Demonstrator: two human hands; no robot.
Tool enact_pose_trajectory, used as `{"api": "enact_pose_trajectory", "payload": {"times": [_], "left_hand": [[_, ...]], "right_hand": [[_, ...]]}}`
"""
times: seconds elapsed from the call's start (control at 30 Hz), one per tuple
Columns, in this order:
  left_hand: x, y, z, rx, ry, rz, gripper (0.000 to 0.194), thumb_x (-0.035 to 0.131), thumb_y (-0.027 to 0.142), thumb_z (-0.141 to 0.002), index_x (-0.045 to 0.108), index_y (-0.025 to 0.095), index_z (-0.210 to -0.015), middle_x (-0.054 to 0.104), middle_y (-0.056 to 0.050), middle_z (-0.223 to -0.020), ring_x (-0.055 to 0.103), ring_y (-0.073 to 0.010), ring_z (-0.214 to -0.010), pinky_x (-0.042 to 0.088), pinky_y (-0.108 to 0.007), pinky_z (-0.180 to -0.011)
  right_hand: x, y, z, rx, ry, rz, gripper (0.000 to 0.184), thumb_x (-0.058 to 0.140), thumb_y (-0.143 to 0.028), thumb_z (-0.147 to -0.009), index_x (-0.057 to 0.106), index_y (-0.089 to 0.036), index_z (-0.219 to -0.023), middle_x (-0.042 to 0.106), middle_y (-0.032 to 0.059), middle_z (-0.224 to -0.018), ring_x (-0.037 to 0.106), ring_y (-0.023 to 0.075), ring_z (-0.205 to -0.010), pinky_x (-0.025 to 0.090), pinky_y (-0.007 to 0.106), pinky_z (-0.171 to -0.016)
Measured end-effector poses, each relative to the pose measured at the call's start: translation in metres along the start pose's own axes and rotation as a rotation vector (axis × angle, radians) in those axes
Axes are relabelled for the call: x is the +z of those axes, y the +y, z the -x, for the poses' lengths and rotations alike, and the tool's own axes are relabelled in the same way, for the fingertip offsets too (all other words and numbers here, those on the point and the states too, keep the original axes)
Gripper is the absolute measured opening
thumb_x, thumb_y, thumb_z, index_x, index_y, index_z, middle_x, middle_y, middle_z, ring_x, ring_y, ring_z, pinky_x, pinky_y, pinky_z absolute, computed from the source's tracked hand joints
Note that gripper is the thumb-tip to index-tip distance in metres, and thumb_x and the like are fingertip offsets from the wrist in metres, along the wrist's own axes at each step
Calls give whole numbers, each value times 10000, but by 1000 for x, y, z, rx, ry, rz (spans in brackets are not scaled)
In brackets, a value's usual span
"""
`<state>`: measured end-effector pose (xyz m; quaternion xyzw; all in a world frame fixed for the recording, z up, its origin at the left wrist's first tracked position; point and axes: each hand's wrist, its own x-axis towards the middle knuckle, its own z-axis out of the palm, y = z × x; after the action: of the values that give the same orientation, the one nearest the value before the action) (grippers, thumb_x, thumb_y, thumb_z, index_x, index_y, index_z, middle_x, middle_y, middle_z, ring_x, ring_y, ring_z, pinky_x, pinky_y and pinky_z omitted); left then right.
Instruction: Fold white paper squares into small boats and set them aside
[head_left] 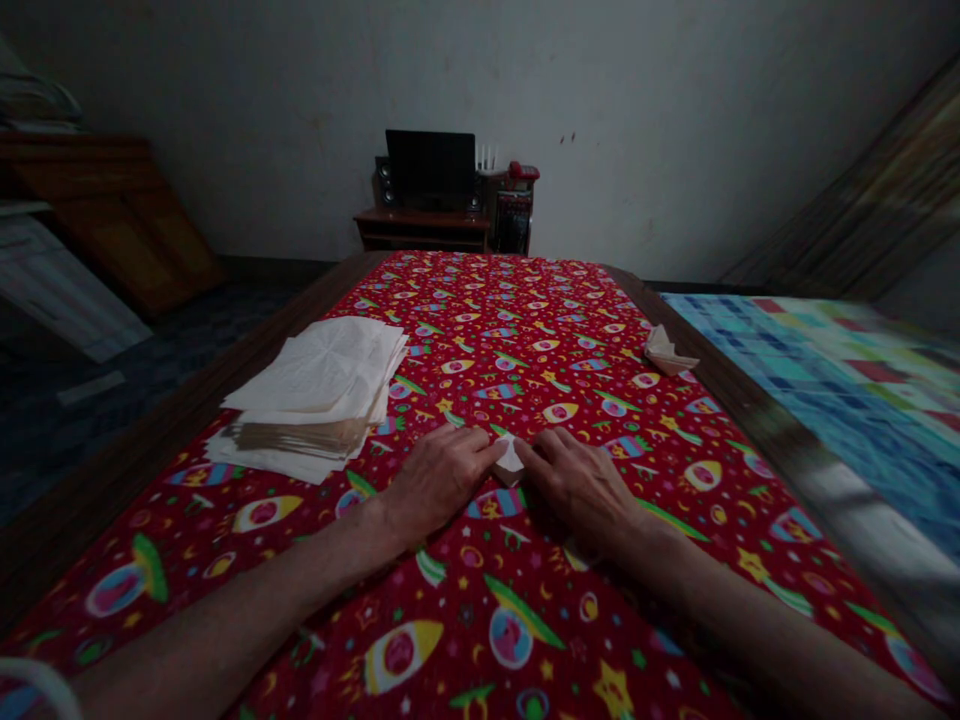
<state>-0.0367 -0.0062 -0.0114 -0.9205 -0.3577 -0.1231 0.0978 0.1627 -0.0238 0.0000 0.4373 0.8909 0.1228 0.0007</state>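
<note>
A small folded piece of white paper (510,464) lies on the red patterned cloth (420,620), pinched between my two hands. My left hand (442,474) has its fingers closed on the paper's left side. From the other side, my right hand (576,480) presses its thumb and curled fingers onto the right edge. Left of my hands sits an uneven stack of paper sheets (322,365), white on top with browner layers below; the top sheet shows radiating creases. Far to the right rests a folded paper shape (667,352) with pointed tips.
Dark wooden table edges (720,410) run along both sides of the cloth. Beyond the far end stand a black monitor (431,165) and a red telephone (523,171). A bed with a checked cover (810,370) is on the right; a wooden cabinet (142,230) is on the left.
</note>
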Motion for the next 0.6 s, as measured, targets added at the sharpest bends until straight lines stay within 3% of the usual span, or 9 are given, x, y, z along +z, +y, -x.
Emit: {"api": "enact_pose_trajectory", "payload": {"times": [0.27,0.6], "left_hand": [[1,-10,7,91,-72,-16,222,402,211,-949,525,215,-1134,570,-25,-882,547,-181,-787,408,-313,-695],[-8,-10,14,151,-134,97,349,394,191,-932,480,261,-1263,525,-44,-911,508,-179,-801,415,-309,-720]], "right_hand": [[2,11,10,-127,63,-50,281,493,-141,-875,523,-177,-1152,528,67,-923,458,172,-743,343,283,-577],[7,16,18,-165,97,-179,350,550,-180,-833,525,-226,-1179,500,58,-926,430,174,-779,336,283,-618]]}}
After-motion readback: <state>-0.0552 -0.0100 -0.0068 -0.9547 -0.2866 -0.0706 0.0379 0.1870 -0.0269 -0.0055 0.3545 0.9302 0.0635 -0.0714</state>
